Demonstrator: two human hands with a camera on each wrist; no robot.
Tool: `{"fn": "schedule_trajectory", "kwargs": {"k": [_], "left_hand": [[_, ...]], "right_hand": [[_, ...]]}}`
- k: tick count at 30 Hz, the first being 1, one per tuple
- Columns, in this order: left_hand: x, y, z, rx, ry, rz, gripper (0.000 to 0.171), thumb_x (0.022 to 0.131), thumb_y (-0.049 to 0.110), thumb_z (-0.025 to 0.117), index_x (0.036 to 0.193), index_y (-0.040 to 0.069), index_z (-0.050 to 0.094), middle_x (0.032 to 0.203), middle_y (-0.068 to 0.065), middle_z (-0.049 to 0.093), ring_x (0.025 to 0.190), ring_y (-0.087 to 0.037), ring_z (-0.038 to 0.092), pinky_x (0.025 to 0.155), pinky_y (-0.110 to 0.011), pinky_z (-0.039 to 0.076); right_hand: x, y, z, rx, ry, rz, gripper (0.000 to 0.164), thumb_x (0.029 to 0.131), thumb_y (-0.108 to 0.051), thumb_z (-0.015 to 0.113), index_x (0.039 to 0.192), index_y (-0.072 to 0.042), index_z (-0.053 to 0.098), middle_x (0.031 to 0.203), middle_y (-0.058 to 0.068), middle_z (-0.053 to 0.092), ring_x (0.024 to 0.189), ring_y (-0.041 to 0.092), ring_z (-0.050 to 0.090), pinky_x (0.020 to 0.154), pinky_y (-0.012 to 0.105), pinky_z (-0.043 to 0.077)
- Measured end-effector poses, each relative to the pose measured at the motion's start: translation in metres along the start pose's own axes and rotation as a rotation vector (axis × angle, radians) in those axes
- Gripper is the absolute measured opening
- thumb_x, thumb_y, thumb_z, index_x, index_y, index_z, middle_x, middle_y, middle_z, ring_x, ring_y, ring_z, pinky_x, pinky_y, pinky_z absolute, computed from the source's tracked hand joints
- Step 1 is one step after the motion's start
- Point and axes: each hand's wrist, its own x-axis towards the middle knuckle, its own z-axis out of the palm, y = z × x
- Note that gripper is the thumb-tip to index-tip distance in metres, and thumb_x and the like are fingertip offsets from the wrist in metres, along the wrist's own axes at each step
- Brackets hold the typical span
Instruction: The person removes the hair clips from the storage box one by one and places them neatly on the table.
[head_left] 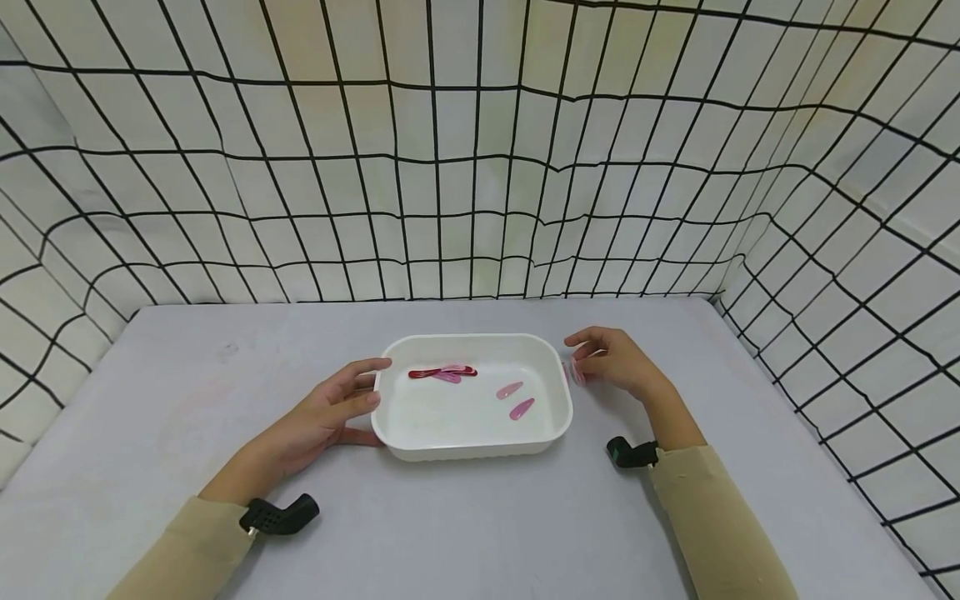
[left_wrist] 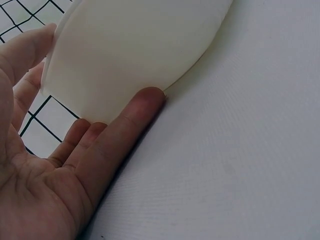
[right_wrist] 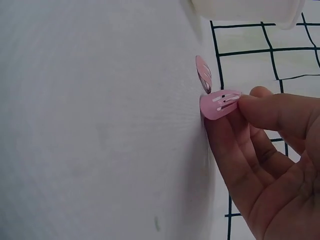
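Note:
A white plastic tray rests on the table and holds several snap hair clips. A red hair clip overlaps pink ones at its left, and two pink hair clips lie apart toward the right. My left hand holds the tray's left end, fingertips at the rim and others against the outer wall. Beyond the tray's right end, my right hand pinches a pink hair clip by its narrow end, between thumb and fingers. Another pink hair clip lies close by on the table.
A white cloth covers the table. Black wire grid panels stand along the back and both sides, with white sheeting behind. A black wrist camera sits at my left cuff, another at my right.

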Motion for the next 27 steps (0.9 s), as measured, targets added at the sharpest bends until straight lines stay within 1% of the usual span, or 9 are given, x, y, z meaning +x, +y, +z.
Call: {"fn": "schedule_trajectory", "kwargs": {"k": [5, 10, 19, 23, 27], "left_hand": [[0.0, -0.001, 0.0, 0.0, -0.002, 0.007, 0.057, 0.104, 0.011, 0.052, 0.155, 0.013, 0.027, 0.153, -0.022, 0.029, 0.122, -0.03, 0.055, 0.086, -0.057, 0.058], [0.0, 0.0, 0.0, 0.008, 0.0, 0.004, 0.057, 0.104, 0.012, 0.052, 0.155, 0.013, 0.027, 0.153, -0.021, 0.029, 0.122, -0.03, 0.054, 0.086, -0.056, 0.058], [0.001, 0.0, 0.0, 0.015, 0.007, -0.001, 0.056, 0.104, 0.012, 0.051, 0.155, 0.014, 0.028, 0.153, -0.021, 0.029, 0.122, -0.029, 0.054, 0.086, -0.056, 0.058], [0.0, 0.0, 0.0, 0.017, 0.015, -0.01, 0.056, 0.104, 0.012, 0.051, 0.155, 0.014, 0.028, 0.153, -0.021, 0.03, 0.122, -0.029, 0.054, 0.086, -0.056, 0.058], [0.0, -0.001, 0.0, 0.016, 0.013, -0.013, 0.057, 0.104, 0.013, 0.052, 0.155, 0.014, 0.027, 0.154, -0.02, 0.029, 0.123, -0.029, 0.054, 0.087, -0.055, 0.058]], "right_hand": [[0.0, 0.001, 0.0, -0.046, 0.014, 0.017, 0.034, 0.092, -0.001, 0.065, 0.126, -0.005, 0.064, 0.105, 0.015, 0.063, 0.088, 0.024, 0.061, 0.077, 0.03, 0.06], [-0.002, -0.001, 0.001, -0.086, 0.03, 0.035, 0.033, 0.092, -0.001, 0.064, 0.125, -0.005, 0.065, 0.103, 0.014, 0.062, 0.086, 0.022, 0.06, 0.077, 0.029, 0.057], [-0.002, -0.001, -0.001, -0.1, 0.048, 0.043, 0.033, 0.092, -0.001, 0.064, 0.124, -0.006, 0.065, 0.105, 0.013, 0.062, 0.087, 0.022, 0.061, 0.076, 0.029, 0.057], [-0.005, -0.008, -0.001, -0.107, 0.035, 0.005, 0.032, 0.094, -0.007, 0.064, 0.126, -0.007, 0.065, 0.107, 0.013, 0.062, 0.089, 0.023, 0.062, 0.076, 0.031, 0.059], [-0.009, -0.021, 0.0, -0.121, 0.029, -0.051, 0.032, 0.095, -0.012, 0.064, 0.126, -0.009, 0.064, 0.108, 0.011, 0.063, 0.094, 0.025, 0.063, 0.078, 0.035, 0.06]]}}
